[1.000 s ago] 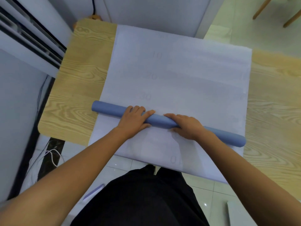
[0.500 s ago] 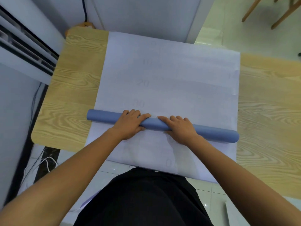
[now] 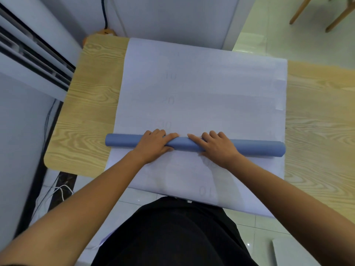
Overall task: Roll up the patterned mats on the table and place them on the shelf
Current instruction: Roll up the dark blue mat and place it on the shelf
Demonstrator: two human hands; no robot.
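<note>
A pale lavender mat (image 3: pixel 211 93) with faint numerals lies flat across the wooden table (image 3: pixel 86 121), its near edge hanging over the table's front. On it lies a thin blue roll (image 3: pixel 259 148), reaching nearly from one side edge of the mat to the other. My left hand (image 3: pixel 153 144) presses on the roll left of its middle, fingers laid over the top. Just to the right, my right hand (image 3: pixel 217 148) rests on the roll the same way. No shelf is in view.
A white standing unit with dark slats (image 3: pixel 28 54) is close on the left. A white cabinet (image 3: pixel 172 16) stands behind the table. Cables (image 3: pixel 57 191) lie on the floor at the left, and wooden chair legs (image 3: pixel 336 16) show at the far right.
Under both hands the blue roll has moved away from me over the flat mat, up to the faint "30", and lies less slanted.
</note>
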